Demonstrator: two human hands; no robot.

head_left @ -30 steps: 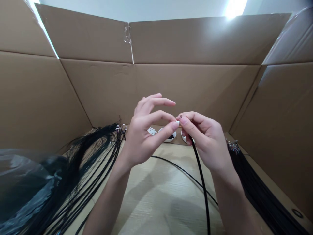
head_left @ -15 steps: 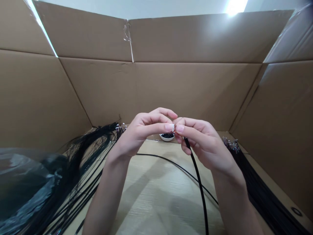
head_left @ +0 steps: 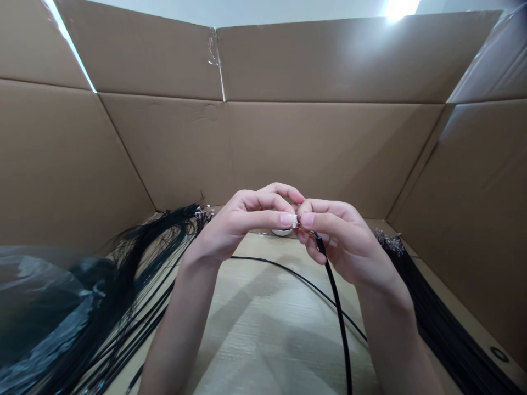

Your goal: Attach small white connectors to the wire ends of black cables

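Note:
Between thumb and fingers, my left hand (head_left: 251,219) pinches a small white connector (head_left: 294,221) at the centre of the head view. Facing it, my right hand (head_left: 335,225) is closed on the thin wires at the end of a black cable (head_left: 338,307). Reddish wire strands show just under the connector, but my right fingertips cover most of them. The cable hangs from below my right thumb down past the bottom edge. Both hands are raised above the table, their fingertips nearly touching.
Bundled black cables (head_left: 127,280) lie left beside a clear plastic bag (head_left: 41,307); another cable bundle (head_left: 436,312) lies right. A white bowl (head_left: 282,232) sits behind my hands. One thin cable (head_left: 288,271) crosses the table (head_left: 247,329). Cardboard walls (head_left: 329,148) surround everything.
Both hands have shifted slightly right and a little down in the view, the connector with them. More of the white connector shows, and the bowl is now mostly covered by my hands.

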